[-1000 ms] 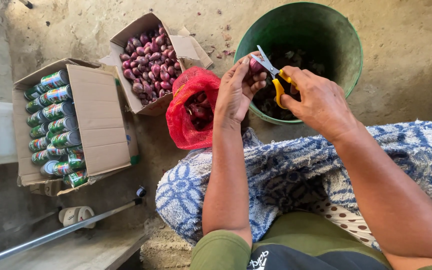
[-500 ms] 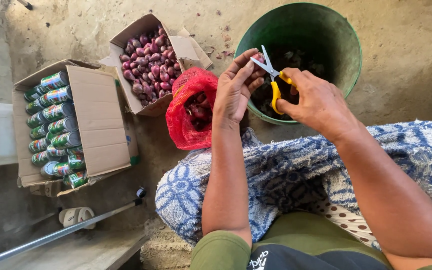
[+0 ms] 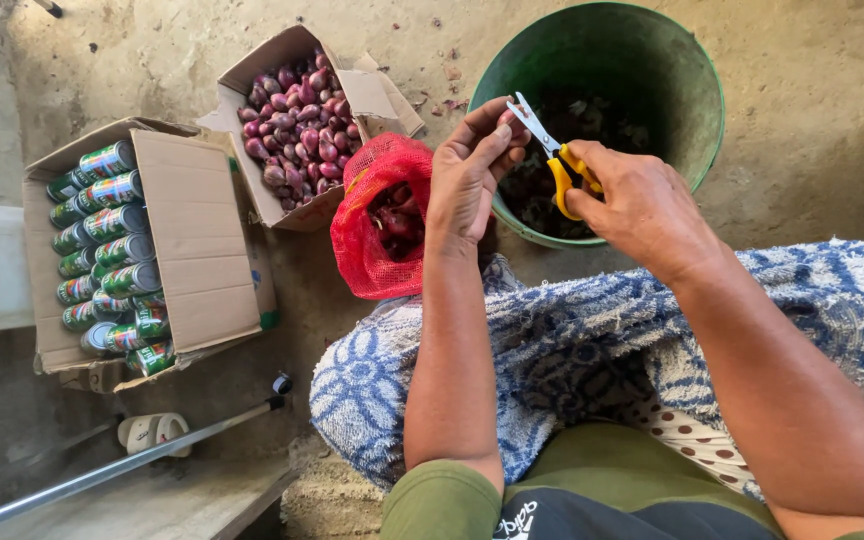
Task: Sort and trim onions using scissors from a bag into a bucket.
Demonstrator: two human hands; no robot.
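We pinch a small, firm, papery-skinned shallot in our left hand's fingertips, just left of the yellow-handled scissors gripped open in our right hand, above the green bucket.

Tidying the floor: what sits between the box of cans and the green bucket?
In the head view, an open box of shallots and a red mesh bag lie between the can box and the bucket.

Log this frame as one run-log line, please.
left hand: pinches small shallot at fingertips | right hand: holds yellow-handled scissors, blades at shallot | below: green bucket | nearby: red mesh bag
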